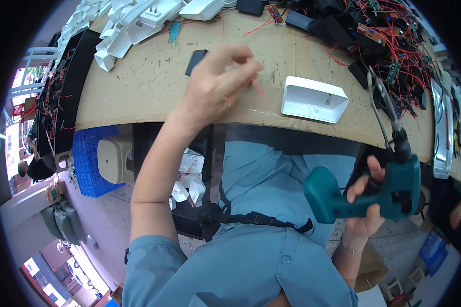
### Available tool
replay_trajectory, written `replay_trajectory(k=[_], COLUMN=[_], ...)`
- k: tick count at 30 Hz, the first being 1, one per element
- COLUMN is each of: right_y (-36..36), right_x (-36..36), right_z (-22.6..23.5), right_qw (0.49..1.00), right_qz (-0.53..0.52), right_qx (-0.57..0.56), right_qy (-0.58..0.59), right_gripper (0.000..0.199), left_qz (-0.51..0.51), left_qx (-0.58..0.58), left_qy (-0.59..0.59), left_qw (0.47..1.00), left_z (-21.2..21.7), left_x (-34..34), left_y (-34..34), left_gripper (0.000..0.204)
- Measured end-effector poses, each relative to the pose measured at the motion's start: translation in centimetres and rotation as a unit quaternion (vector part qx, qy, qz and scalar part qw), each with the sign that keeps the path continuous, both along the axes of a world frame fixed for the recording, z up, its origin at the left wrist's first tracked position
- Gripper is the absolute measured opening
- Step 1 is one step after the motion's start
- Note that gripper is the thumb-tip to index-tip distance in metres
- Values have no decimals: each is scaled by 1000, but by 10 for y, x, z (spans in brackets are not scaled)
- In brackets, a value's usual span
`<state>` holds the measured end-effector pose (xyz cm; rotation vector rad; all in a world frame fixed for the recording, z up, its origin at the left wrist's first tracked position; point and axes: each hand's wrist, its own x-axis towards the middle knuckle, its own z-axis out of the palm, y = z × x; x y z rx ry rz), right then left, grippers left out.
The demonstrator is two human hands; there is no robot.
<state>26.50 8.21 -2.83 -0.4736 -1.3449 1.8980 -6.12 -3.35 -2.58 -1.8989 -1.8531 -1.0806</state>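
Observation:
My left hand (217, 82) hovers over the brown workbench (138, 97), its fingers pinched on a thin red wire (255, 84). A small black plate (195, 62) lies just beyond that hand. My right hand (366, 204) grips a teal electric screwdriver (374, 192) below the table edge, bit pointing up. A white plastic housing (314, 99) sits open side up on the bench between the two hands.
Stacked white housings (133, 23) fill the bench's far left. Black casings and circuit boards with red wires (389, 41) crowd the far right. A blue crate (92, 161) stands under the bench, and white parts (189, 179) lie in a box by my knees.

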Motion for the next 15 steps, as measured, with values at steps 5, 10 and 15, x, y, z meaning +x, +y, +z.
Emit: replay_trajectory(k=[5,10,15], right_y=[6,0,-11], right_x=[-47,-76,-94], right_z=[-3,-6,-10], right_qw=[992,991,987], right_qz=[71,80,10], right_qx=[-81,-98,-123], right_qy=[64,55,100], right_gripper=[70,74,73], left_qz=[-15,-35,-21], left_qx=[26,67,40], left_qy=[-123,-206,-299], left_qw=[992,976,953], left_z=[5,5,14], left_x=[25,29,44], left_y=[2,1,-4], left_gripper=[23,8,6])
